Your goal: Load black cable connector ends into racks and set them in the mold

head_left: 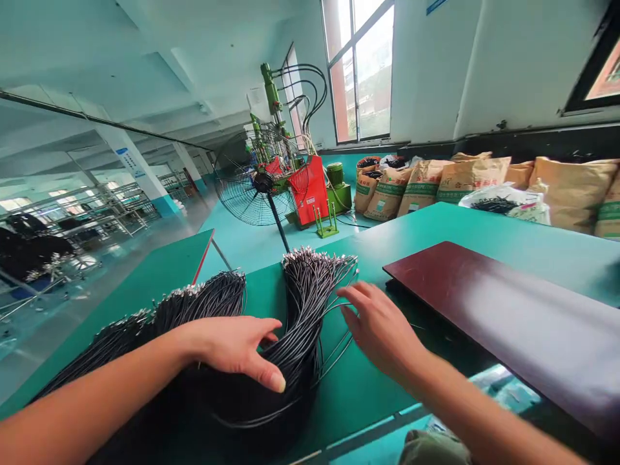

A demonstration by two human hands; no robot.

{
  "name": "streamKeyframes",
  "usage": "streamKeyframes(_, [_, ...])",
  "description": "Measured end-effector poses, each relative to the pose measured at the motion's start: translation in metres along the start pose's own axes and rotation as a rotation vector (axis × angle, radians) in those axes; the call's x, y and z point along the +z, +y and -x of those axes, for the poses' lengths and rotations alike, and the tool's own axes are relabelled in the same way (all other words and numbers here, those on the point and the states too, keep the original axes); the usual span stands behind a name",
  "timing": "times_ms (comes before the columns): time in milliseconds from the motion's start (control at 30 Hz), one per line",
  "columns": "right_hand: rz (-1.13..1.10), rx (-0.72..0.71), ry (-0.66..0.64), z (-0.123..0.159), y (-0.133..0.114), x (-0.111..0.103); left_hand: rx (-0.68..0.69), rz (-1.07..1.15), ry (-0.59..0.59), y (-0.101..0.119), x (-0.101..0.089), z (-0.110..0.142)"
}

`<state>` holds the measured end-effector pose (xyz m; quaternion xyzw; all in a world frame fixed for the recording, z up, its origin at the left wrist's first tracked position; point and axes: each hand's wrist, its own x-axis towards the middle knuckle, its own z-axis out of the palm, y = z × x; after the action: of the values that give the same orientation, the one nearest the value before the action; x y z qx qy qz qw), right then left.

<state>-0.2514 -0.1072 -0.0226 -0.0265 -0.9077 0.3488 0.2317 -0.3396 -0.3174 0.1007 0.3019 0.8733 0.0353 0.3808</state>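
A thick bundle of thin black cables (301, 336) with small silvery tips bends across the green table in front of me. My left hand (237, 349) is at the bundle's left side, thumb stretched over its near face and fingers spread from the thumb, not closed round it. To the right of the bundle is my right hand (378, 323), with a stray cable (339, 305) running in between its thumb and forefinger; the inner fingers are partly hidden. Another pile of black cables (198, 303) lies left of and beneath my left forearm.
A dark red board (484, 297) lies on the right of the green table (402, 232). Beyond the table stand a black fan (263, 182) and a red and green machine (310, 190). Brown sacks (426, 184) line the wall, with a white bag (508, 200) before them.
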Motion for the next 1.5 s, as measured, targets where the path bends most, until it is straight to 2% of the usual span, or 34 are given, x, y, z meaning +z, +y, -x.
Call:
streamKeyframes(33, [-0.217, 0.15, -0.021, 0.025, 0.0, 0.013, -0.009, -0.013, -0.044, 0.0, -0.002, -0.012])
streamKeyframes(67, [-0.522, 0.319, -0.199, 0.048, -0.002, 0.028, -0.016, -0.014, -0.065, -0.002, -0.003, -0.021])
streamKeyframes(100, [-0.852, 0.493, -0.436, 0.068, -0.006, 0.045, -0.021, -0.007, -0.067, -0.004, -0.002, -0.028])
streamKeyframes(133, [-1.134, 0.616, -0.559, 0.082, -0.012, 0.061, -0.026, 0.001, -0.054, -0.007, -0.002, -0.031])
streamKeyframes(200, [-1.54, 0.734, -0.625, 0.094, -0.024, 0.088, -0.035, 0.004, -0.012, -0.013, 0.001, -0.03])
streamKeyframes(300, [-1.746, 0.87, -0.555, 0.084, -0.042, 0.105, 0.01, -0.019, 0.043, -0.018, 0.008, -0.022])
streamKeyframes(400, [-1.784, 0.9, -0.482, 0.069, -0.055, 0.1, 0.07, -0.048, 0.08, -0.02, 0.017, -0.014])
streamKeyframes(500, [-1.829, 0.845, -0.412, 0.065, -0.063, 0.092, 0.07, -0.027, 0.082, -0.021, 0.022, -0.011])
streamKeyframes(667, [-1.794, 0.894, -0.362, 0.068, -0.068, 0.093, 0.049, 0.036, 0.064, -0.023, 0.021, -0.012])
streamKeyframes(733, [-1.819, 0.844, -0.332, 0.067, -0.071, 0.091, 0.014, 0.124, 0.05, -0.023, 0.018, -0.012])
streamKeyframes(800, [-1.811, 0.79, -0.308, 0.063, -0.078, 0.084, 0.019, 0.279, -0.05, -0.023, 0.011, -0.011])
streamKeyframes(900, [-1.736, 0.716, -0.31, 0.048, -0.09, 0.065, 0.083, 0.469, -0.273, -0.023, -0.008, -0.006])
streamKeyframes(1000, [-1.702, 0.597, -0.373, 0.026, -0.098, 0.041, 0.146, 0.56, -0.32, -0.024, -0.026, 0.002])
streamKeyframes(1133, [-1.472, 0.5, -0.506, 0.006, -0.098, 0.023, 0.268, 0.566, -0.338, -0.02, -0.031, 0.006])
streamKeyframes(1267, [-1.148, 0.427, -0.489, 0.003, -0.094, 0.025, 0.389, 0.479, -0.29, -0.014, -0.021, 0.007])
streamKeyframes(1400, [-0.964, 0.348, -0.415, -0.001, -0.091, 0.027, 0.342, 0.487, -0.23, -0.013, -0.026, 0.014])
streamKeyframes(1500, [-0.907, 0.314, -0.431, -0.01, -0.091, 0.022, 0.317, 0.478, -0.261, -0.019, -0.034, 0.014])
